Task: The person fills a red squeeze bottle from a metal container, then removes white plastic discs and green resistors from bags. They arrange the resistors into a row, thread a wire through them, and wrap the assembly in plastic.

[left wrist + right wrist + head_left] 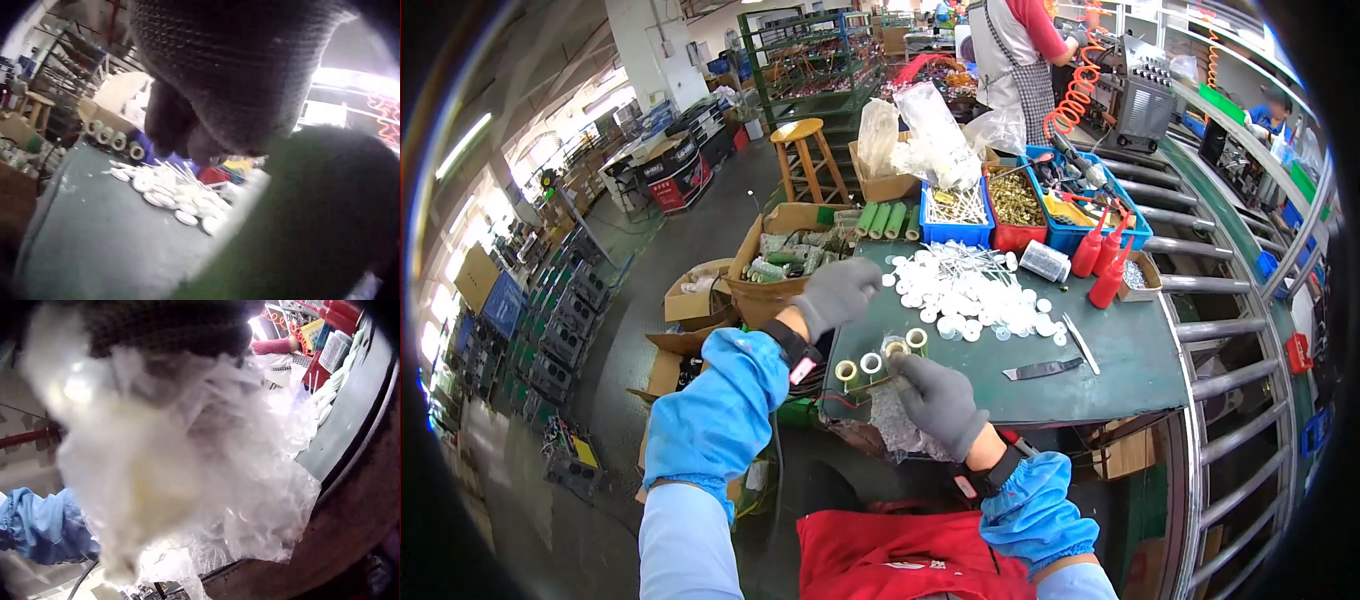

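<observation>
My gloved right hand (940, 400) grips crumpled clear plastic wrap (892, 415) at the table's front edge. In the right wrist view the plastic wrap (250, 494) hangs under the fingers, with something blurred and yellowish showing through. Close by, several green tubes with pale round ends (846, 372) stand upright. Over the table's left side is my gloved left hand (837, 295), its fingers loosely curled with nothing seen between them. From the left wrist, these fingers (169, 119) point down before the pile of white discs (165, 190); a blurred green shape (306, 225) fills the lower right.
White discs with thin stems (965, 290) cover the table's middle. Behind are a blue bin (955, 236), a red bin of brass parts (1015, 238), green tubes lying down (888, 220) and red bottles (1108, 283). A black-handled blade (1040, 370) and tweezers (1082, 345) lie right; rollers (1220, 330) run alongside.
</observation>
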### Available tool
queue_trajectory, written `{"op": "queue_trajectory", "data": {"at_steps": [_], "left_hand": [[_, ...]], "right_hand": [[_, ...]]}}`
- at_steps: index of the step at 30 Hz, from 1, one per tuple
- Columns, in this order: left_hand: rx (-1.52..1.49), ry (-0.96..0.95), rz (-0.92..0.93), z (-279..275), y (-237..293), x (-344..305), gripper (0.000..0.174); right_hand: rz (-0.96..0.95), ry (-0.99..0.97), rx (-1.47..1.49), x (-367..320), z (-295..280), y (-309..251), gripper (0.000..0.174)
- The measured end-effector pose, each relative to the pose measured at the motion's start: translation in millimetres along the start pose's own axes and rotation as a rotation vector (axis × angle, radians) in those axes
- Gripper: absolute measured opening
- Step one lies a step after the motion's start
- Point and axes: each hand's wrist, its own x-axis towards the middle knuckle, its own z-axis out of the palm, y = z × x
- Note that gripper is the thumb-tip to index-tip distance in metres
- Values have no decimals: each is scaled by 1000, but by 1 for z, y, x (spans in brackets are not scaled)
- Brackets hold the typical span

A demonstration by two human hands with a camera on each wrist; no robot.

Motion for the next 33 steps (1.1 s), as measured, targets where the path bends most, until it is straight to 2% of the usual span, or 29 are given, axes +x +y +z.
{"op": "queue_trajectory", "data": {"at_steps": [2, 3, 6, 7, 10, 14, 17, 20, 21, 22, 25, 27, 28, 30, 33], "left_hand": [[-391, -161, -110, -12, -6, 0, 30], [-536, -300, -111, -8, -3, -6, 36], [-548, -483, -96, -5, 22, -16, 36], [-647, -496, -134, 5, 20, -16, 32], [-611, -495, -218, 19, 16, -12, 27], [-235, -283, -3, 20, 24, -12, 20], [423, -99, 226, 9, 12, 0, 18], [-232, -54, -112, 3, 12, 0, 18], [-417, -136, -179, 5, 13, -4, 26], [-380, -102, -153, 1, 25, -12, 29], [-179, 8, -49, -12, 77, -55, 39], [67, 93, 52, -6, 93, -83, 44], [74, 114, 1, 3, 98, -91, 45], [94, 163, -101, 18, 108, -100, 46], [78, 302, -30, 34, 99, -98, 43]], "right_hand": [[7, 17, 4, -2, -1, 0, 29], [15, 12, -1, 1, -1, 0, 28], [28, -20, 2, 3, -1, 0, 28], [34, -35, 3, 4, -2, 0, 28], [106, -70, 52, 5, -9, -7, 28], [103, -76, 48, 8, -7, -5, 28], [94, -74, 52, 4, -3, -8, 28], [36, 14, 81, -5, 1, 4, 30], [38, 17, 131, -6, 1, 8, 30], [36, 23, 185, -6, 1, 9, 30], [373, 322, 475, -34, -2, -1, 30], [414, 216, 235, -44, -5, 4, 30], [430, 162, 115, -47, -5, 4, 30], [393, 174, 65, -40, 3, 0, 29], [436, 199, -28, -21, 21, 1, 26]]}}
